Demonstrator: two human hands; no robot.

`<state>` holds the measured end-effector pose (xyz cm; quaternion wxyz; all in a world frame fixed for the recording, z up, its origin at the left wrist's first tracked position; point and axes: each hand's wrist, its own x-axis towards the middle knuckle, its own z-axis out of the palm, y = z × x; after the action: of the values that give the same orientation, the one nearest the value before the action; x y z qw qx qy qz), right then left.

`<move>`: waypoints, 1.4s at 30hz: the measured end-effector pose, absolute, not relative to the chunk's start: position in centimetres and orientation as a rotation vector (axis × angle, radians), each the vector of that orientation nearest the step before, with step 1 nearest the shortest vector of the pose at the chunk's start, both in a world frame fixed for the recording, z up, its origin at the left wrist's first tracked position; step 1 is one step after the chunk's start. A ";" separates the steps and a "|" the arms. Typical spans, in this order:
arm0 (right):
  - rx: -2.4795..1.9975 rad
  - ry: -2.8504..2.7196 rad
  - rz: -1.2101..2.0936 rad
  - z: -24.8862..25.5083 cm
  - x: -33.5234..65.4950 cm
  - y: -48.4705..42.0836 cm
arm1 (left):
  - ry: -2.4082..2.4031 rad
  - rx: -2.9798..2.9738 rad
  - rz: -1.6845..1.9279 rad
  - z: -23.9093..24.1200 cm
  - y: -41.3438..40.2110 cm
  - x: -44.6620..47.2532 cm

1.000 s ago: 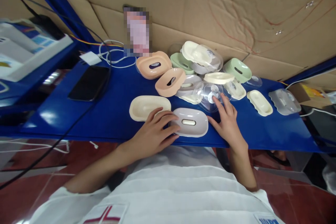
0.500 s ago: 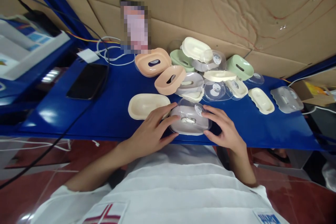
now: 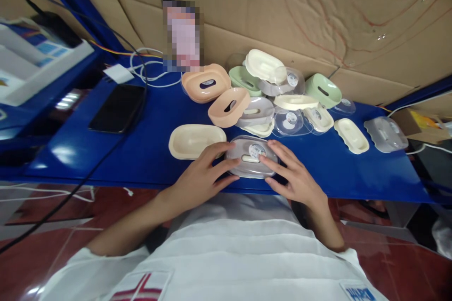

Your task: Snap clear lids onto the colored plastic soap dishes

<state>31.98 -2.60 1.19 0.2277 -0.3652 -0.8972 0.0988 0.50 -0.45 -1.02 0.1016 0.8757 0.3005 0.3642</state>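
A soap dish with a clear lid lies near the table's front edge. A round label sits on the lid, and a pale oblong shows at its middle. My left hand grips its left side, fingertips on the lid and rim. On the other side my right hand holds it with spread fingers, some resting on top of the lid. Just left of it is a cream oval tray, its right end partly behind my left fingers.
Peach holders, green holders, cream trays and clear lids lie heaped at the back. A cream tray and a lidded dish are to the right. A black phone and white charger are left.
The clear lid has come down and sits flatter, its label now nearer the middle. My right hand has shifted slightly left with it. The cream oval tray has moved a little left.
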 end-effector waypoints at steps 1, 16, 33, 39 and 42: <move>-1.001 -2.474 0.270 1.2 31.9 -2.7 | 0.890 2.589 1.086 -1.1 -0.4 0.5; -1.000 -2.490 0.216 0.7 31.5 -2.9 | 0.879 2.663 1.154 -1.3 -0.2 0.5; -1.602 -1.601 -0.555 1.5 48.0 -9.5 | 1.149 2.673 1.016 -1.1 -0.2 0.9; -2.029 -1.100 -0.915 -3.3 58.4 -12.5 | 0.578 2.776 0.913 -0.3 -0.5 0.6; -2.073 -1.086 -0.800 -4.8 58.9 -12.0 | 0.634 2.703 1.137 0.1 -0.8 0.4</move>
<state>58.85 -12.05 -4.78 0.3280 -0.7918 -0.4149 -0.3056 0.42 -0.81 0.09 0.0710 0.8987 0.2107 0.3780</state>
